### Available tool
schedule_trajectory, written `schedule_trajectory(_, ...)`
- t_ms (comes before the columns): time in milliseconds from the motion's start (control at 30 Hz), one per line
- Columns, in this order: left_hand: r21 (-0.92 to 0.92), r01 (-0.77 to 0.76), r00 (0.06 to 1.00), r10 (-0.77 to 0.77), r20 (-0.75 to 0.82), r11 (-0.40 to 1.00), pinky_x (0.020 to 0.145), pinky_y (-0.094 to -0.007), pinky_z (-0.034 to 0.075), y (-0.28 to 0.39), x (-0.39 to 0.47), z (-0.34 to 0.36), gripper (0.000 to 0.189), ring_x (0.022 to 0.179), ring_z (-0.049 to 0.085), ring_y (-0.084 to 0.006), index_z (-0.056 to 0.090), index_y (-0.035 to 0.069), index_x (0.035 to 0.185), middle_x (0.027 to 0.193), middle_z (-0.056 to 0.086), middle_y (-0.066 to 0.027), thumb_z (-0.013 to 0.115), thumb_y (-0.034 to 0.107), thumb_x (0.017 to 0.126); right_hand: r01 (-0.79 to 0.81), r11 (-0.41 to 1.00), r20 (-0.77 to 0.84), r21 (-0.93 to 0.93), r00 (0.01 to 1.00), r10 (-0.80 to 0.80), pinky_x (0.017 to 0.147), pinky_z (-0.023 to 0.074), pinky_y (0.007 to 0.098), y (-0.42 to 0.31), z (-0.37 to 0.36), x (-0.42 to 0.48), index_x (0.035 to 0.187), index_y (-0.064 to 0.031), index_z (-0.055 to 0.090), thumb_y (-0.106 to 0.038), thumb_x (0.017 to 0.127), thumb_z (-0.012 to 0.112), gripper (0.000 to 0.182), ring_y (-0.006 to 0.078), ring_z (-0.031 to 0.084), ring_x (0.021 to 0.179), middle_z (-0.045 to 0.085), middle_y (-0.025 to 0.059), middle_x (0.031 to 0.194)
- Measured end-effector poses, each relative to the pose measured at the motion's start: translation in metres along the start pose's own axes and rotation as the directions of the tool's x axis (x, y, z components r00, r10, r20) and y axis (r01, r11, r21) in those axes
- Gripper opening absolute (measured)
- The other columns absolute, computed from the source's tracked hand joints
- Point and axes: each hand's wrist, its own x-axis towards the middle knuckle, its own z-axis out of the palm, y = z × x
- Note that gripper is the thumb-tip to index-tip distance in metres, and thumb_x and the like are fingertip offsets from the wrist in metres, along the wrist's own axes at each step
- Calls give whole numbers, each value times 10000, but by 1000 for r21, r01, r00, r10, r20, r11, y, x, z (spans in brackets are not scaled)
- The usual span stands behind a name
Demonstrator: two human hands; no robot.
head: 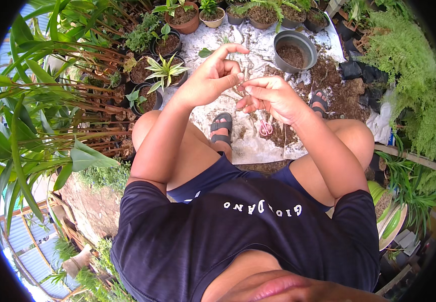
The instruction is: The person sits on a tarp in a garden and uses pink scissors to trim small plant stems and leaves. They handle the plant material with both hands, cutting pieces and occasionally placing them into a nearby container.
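In front of me, my left hand [218, 77] and my right hand [269, 96] meet fingertip to fingertip over a soil-strewn white sheet [254, 149]. Both thumbs pinch against fingers at a small, thin plant piece [241, 82], mostly hidden by the fingertips. My left index finger is raised and bent away from the pinch. Below my right hand, a pair of scissors with pink handles [266, 128] lies on the sheet, its blades partly covered by the hand. A loose green leaf [205, 53] rests on the sheet beyond my left hand.
A large grey plastic pot [309, 56] with soil inside stands beyond my right hand. Small potted plants line the far edge, including a terracotta-coloured pot [187, 26]. A variegated plant [167, 71] sits at left. Loose soil [340, 94] and black plastic bags [363, 71] lie at right.
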Motion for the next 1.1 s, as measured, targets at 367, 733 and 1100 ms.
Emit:
schedule_trajectory(367,68,11,992,-19,127,998,680,-208,355,5,0,2,533,735,444,-34,410,78,1461,783,506,58,644,39,984,-25,970,-62,-242,998,10,675,577,261,-9,5,-12,1041,58,709,-160,984,701,225,138,686,771,731,119,899)
schedule_trajectory(733,-36,335,880,-327,-344,941,564,-223,393,-28,22,12,488,639,497,-52,474,17,1349,753,576,29,659,8,898,204,281,-30,-938,758,-652,543,464,406,20,6,7,807,-29,599,-61,881,710,137,265,626,585,601,112,650)
schedule_trajectory(1100,-323,272,898,-360,-253,907,653,-263,474,-36,22,-12,272,665,574,-104,628,68,1241,773,674,-33,576,189,1003,270,685,-132,-677,870,-474,516,354,274,-4,4,-9,828,-23,671,-93,907,729,120,41,405,571,486,-43,607)
